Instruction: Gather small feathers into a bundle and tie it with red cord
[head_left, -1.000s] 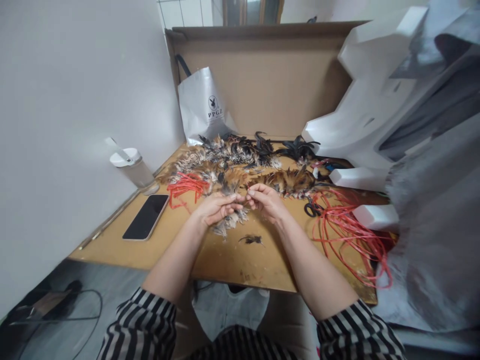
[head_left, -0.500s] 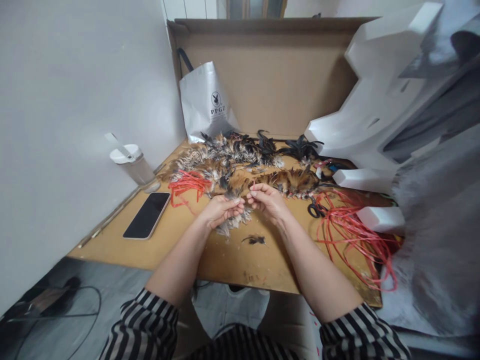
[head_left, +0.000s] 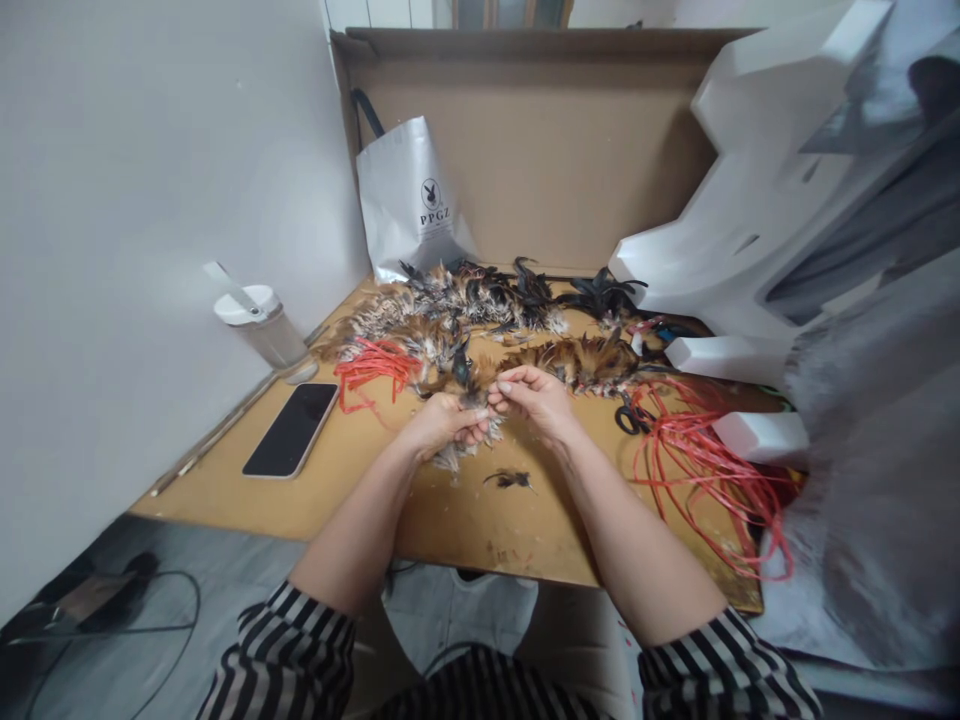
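Note:
My left hand (head_left: 451,422) is closed in a pinch around a small bunch of feathers (head_left: 463,372), brown with a dark glossy one standing up above the fingers. Right beside it, my right hand (head_left: 534,402) has thumb and forefinger pressed together at the bunch; what is between those fingertips is too small to make out. Behind both hands lie rows of brown, black and white feathers (head_left: 577,362). A small loose tuft of dark feathers (head_left: 511,480) rests on the table just in front of my hands.
Short red plastic strips (head_left: 377,362) and a phone (head_left: 291,430) lie to the left, near a lidded cup (head_left: 262,325). Black-handled scissors (head_left: 631,416) and long red strips (head_left: 705,450) are at right, beside white foam (head_left: 757,438). A silver bag (head_left: 409,200) stands behind.
My hands have come together, the left turning slightly inward with the bunch. The dark feather above it now stands more upright. A red bit seen at my right fingertips no longer shows.

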